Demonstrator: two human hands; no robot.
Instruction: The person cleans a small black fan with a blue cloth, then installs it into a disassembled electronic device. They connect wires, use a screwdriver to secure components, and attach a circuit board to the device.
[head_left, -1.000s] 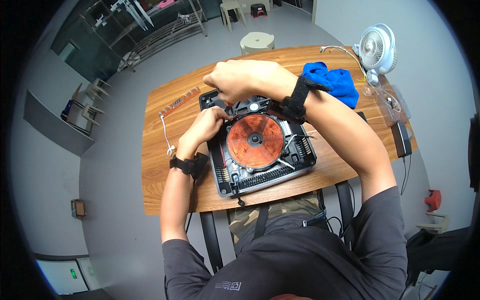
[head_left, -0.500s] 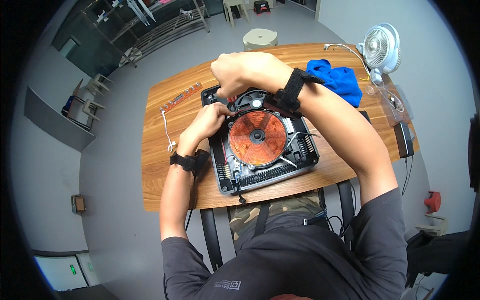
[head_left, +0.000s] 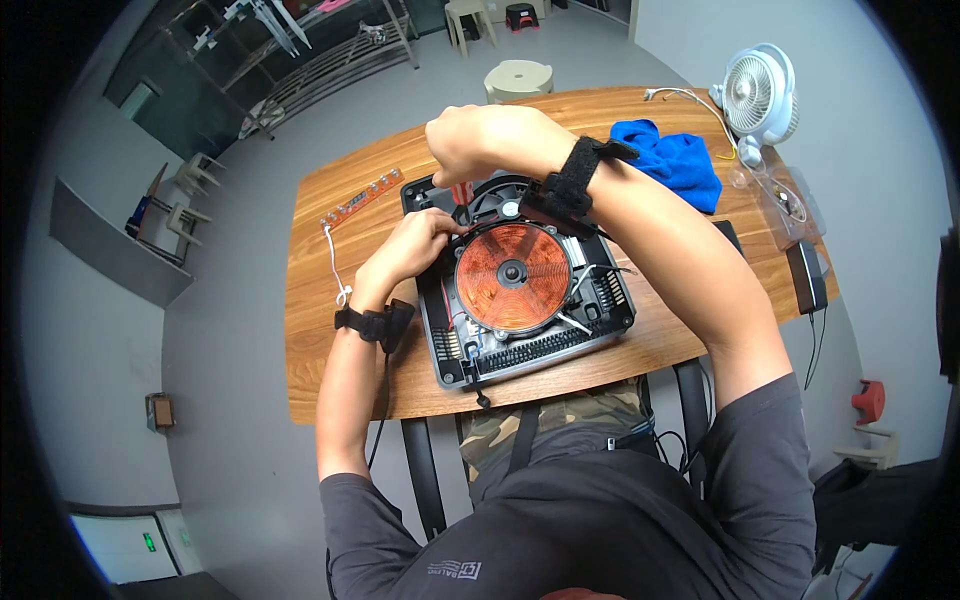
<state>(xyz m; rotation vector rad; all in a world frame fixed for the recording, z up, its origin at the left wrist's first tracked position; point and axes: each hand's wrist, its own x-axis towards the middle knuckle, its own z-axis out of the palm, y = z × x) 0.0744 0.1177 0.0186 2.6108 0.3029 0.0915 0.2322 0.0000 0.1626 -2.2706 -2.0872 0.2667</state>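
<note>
An opened induction cooker with a black housing (head_left: 455, 345) lies on the wooden table (head_left: 330, 370), its round copper coil (head_left: 510, 275) exposed. My right hand (head_left: 480, 140) is a closed fist above the cooker's far left corner, gripping a red-handled tool (head_left: 461, 191) that points down into the housing. My left hand (head_left: 415, 240) rests on the cooker's left rim beside the coil. Its fingers are curled on the housing just below the tool. Both wrists wear black straps.
An orange circuit strip (head_left: 360, 198) with a white wire (head_left: 335, 262) lies left of the cooker. At the right are a blue cloth (head_left: 672, 160), a white fan (head_left: 755, 95), a clear plastic box (head_left: 782, 200) and a black adapter (head_left: 805, 275). A stool (head_left: 518, 75) stands beyond the table.
My hands stay at the cooker's far left corner. The right fist has shifted only slightly over it, and the cooker has not moved.
</note>
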